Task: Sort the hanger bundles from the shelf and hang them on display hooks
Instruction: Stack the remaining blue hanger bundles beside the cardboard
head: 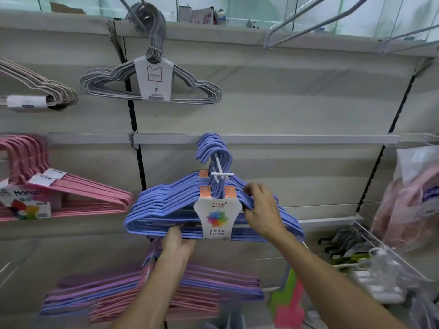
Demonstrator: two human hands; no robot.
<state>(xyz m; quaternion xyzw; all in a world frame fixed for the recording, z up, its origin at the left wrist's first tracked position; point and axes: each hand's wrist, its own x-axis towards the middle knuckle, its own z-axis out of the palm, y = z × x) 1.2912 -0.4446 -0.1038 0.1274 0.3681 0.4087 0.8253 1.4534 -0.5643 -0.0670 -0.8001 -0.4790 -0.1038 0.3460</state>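
A bundle of blue hangers [166,205] with a white label card [216,218] hangs in the middle of the wall, its hook tops over a white display hook [219,170]. My left hand [178,239] grips the bundle's bottom bars from below. My right hand [261,210] grips the bundle's right shoulder beside the label. Below, on the shelf, lie more bundles of purple, blue and pink hangers [152,293].
A grey hanger bundle [152,84] hangs higher up. Pink bundles [71,195] hang at the left, beige ones [40,89] above them. Bare white wire hooks [308,22] jut out at the top right. Bagged goods [408,195] and black clips [344,243] sit at the right.
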